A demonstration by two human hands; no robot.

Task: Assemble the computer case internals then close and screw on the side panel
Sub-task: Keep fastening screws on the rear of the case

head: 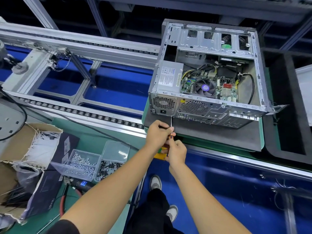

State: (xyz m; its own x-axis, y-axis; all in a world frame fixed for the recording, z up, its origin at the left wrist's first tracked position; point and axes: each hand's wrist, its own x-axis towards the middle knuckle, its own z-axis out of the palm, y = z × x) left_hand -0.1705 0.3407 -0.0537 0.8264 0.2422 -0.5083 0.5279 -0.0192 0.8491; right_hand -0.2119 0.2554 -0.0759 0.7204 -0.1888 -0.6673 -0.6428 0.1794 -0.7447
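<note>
An open computer case (pixel 207 105) lies on its side on a dark mat (pixel 219 135), its rear panel facing me. Inside I see the power supply (pixel 169 76), the motherboard with its fan (pixel 205 87) and cables. A screwdriver (pixel 171 123) points at the rear panel's lower edge near the power supply. My left hand (pixel 158 132) pinches its shaft and upper handle. Below it, my right hand (pixel 176 152) grips the orange handle end. No side panel sits on the case.
A divided clear box (pixel 87 163) of silver and black screws stands at the lower left on the green bench. Red-handled pliers (pixel 65 196), a cardboard box of cable ties (pixel 25 146) and a black cable lie nearby. A roller conveyor (pixel 81 112) runs behind. Black foam tray (pixel 287 107) at right.
</note>
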